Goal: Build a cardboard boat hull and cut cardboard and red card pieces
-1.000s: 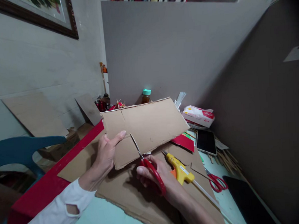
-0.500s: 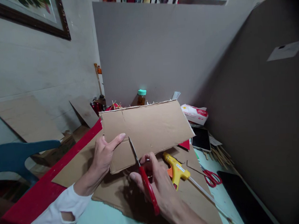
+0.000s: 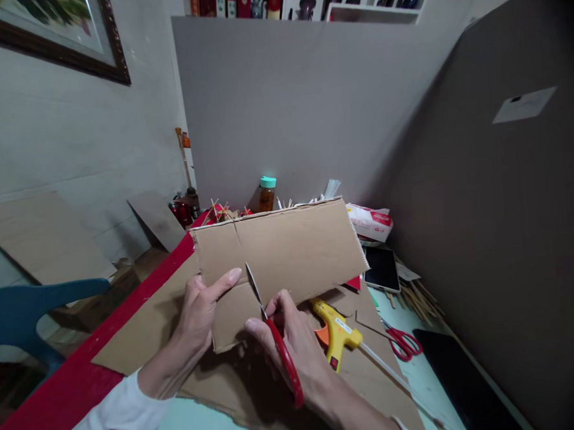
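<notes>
My left hand grips the lower left edge of a brown cardboard piece held up above the table, thumb lying across its front. Red-handled scissors are in my right hand, their blades pointing up into the cardboard's lower edge along a cut line near my left thumb. Under both hands lies a larger flat cardboard sheet.
A yellow glue gun and a second pair of red scissors lie to the right on the table. Behind are a phone, a tissue pack, a green-capped bottle, grey boards and a blue chair at left.
The cardboard has levelled out and come slightly lower. My right hand has moved the scissors up and left, with the blades deeper into the cardboard's lower edge.
</notes>
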### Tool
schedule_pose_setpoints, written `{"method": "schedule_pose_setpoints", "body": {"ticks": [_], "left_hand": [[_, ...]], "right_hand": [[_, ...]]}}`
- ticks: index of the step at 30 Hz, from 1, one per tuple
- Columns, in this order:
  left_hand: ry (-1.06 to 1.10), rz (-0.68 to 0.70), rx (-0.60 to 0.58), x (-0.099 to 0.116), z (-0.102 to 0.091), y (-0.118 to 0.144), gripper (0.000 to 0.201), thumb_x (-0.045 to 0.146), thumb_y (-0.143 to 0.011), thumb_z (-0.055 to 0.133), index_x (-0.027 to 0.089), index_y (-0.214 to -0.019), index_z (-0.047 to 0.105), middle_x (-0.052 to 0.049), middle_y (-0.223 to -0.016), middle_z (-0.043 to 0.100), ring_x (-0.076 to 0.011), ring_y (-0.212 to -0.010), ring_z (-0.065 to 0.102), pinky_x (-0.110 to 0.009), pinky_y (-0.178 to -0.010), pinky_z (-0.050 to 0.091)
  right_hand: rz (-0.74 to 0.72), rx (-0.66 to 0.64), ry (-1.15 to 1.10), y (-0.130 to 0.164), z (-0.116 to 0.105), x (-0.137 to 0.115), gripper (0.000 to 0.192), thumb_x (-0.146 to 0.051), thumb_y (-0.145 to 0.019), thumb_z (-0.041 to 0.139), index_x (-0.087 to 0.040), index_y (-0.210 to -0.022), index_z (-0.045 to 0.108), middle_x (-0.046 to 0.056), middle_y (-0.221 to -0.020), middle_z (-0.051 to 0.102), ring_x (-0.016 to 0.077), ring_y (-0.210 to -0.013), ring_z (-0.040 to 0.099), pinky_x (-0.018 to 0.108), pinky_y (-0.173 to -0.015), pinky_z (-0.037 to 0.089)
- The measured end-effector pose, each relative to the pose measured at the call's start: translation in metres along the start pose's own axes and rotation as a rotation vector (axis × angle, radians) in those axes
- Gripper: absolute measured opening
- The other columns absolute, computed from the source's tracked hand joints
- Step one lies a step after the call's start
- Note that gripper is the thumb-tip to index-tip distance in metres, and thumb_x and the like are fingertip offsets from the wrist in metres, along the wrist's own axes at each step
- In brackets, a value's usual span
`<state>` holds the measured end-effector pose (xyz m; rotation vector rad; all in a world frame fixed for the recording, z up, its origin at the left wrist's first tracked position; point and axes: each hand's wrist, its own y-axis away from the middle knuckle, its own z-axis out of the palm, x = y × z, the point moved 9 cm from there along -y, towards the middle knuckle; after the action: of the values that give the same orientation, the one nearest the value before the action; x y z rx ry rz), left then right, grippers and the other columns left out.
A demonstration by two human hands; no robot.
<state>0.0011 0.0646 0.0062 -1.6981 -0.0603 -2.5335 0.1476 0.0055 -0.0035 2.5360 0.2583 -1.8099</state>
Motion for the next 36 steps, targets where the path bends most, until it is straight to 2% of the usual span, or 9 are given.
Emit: {"method": "schedule_pose_setpoints", "body": {"ticks": [4, 8, 13, 19, 25, 29, 33, 36], "left_hand": [[-0.017, 0.007, -0.012, 0.002, 0.002, 0.004, 0.025, 0.03, -0.064, 0.086, 0.022, -0.086, 0.077, -0.004, -0.089, 0.081, -0.0211, -0.071, 0.074, -0.027, -0.063, 0.06], [-0.029, -0.036, 0.004, -0.001, 0.001, 0.005, 0.024, 0.031, -0.062, 0.086, 0.019, -0.08, 0.077, -0.005, -0.078, 0.079, -0.0216, -0.064, 0.072, -0.029, -0.059, 0.059], [-0.038, -0.046, 0.024, -0.005, -0.002, 0.002, 0.027, 0.033, -0.06, 0.088, 0.016, -0.077, 0.076, -0.004, -0.071, 0.076, -0.0196, -0.057, 0.069, -0.028, -0.056, 0.058], [-0.051, -0.049, 0.042, -0.008, -0.004, 0.001, 0.03, 0.034, -0.059, 0.089, 0.016, -0.079, 0.076, -0.004, -0.068, 0.076, -0.0193, -0.053, 0.067, -0.027, -0.051, 0.057], [-0.053, -0.008, 0.03, -0.005, -0.003, 0.0, 0.028, 0.034, -0.058, 0.089, 0.018, -0.077, 0.076, -0.004, -0.073, 0.078, -0.0208, -0.056, 0.069, -0.03, -0.054, 0.057], [-0.046, 0.005, -0.022, -0.004, 0.003, 0.001, 0.021, 0.033, -0.061, 0.088, 0.019, -0.071, 0.076, -0.005, -0.077, 0.079, -0.0215, -0.062, 0.071, -0.029, -0.06, 0.058], [0.007, 0.025, -0.029, 0.001, 0.005, 0.004, 0.019, 0.029, -0.062, 0.088, 0.021, -0.076, 0.079, -0.003, -0.08, 0.08, -0.0196, -0.065, 0.071, -0.026, -0.062, 0.058], [0.018, 0.013, -0.032, 0.001, 0.007, 0.004, 0.022, 0.028, -0.061, 0.089, 0.02, -0.078, 0.078, -0.003, -0.081, 0.08, -0.0187, -0.065, 0.071, -0.025, -0.062, 0.058]], "right_hand": [[0.028, -0.043, 0.138, -0.001, 0.003, 0.0, 0.033, -0.053, -0.093, 0.052, -0.025, -0.089, 0.035, -0.005, -0.063, 0.053, 0.0117, -0.046, 0.044, 0.023, -0.045, 0.032], [0.014, -0.011, 0.241, -0.002, 0.001, 0.002, 0.032, -0.054, -0.091, 0.05, -0.026, -0.087, 0.035, -0.004, -0.063, 0.052, 0.0145, -0.052, 0.046, 0.025, -0.05, 0.033], [0.013, -0.02, 0.236, -0.006, 0.009, 0.009, 0.028, -0.05, -0.092, 0.047, -0.026, -0.086, 0.033, -0.005, -0.06, 0.051, 0.0142, -0.05, 0.044, 0.025, -0.049, 0.03], [-0.12, 0.068, 0.24, -0.012, 0.008, 0.007, 0.026, -0.046, -0.093, 0.045, -0.026, -0.083, 0.032, -0.005, -0.063, 0.047, 0.0131, -0.051, 0.038, 0.025, -0.05, 0.027], [-0.109, 0.025, 0.104, -0.008, 0.004, 0.002, 0.029, -0.047, -0.092, 0.055, -0.026, -0.085, 0.036, -0.007, -0.056, 0.05, 0.0135, -0.047, 0.047, 0.025, -0.049, 0.032], [-0.107, -0.003, 0.079, -0.006, -0.002, -0.007, 0.032, -0.049, -0.094, 0.056, -0.026, -0.087, 0.036, -0.009, -0.055, 0.049, 0.0111, -0.043, 0.042, 0.024, -0.047, 0.031], [-0.151, -0.025, 0.138, -0.008, -0.005, -0.02, 0.03, -0.046, -0.095, 0.057, -0.026, -0.085, 0.036, -0.01, -0.054, 0.042, 0.0115, -0.046, 0.04, 0.024, -0.048, 0.03], [-0.148, -0.033, 0.182, -0.012, -0.003, -0.019, 0.029, -0.044, -0.094, 0.056, -0.026, -0.084, 0.035, -0.009, -0.055, 0.042, 0.0118, -0.046, 0.037, 0.024, -0.047, 0.028]]}}
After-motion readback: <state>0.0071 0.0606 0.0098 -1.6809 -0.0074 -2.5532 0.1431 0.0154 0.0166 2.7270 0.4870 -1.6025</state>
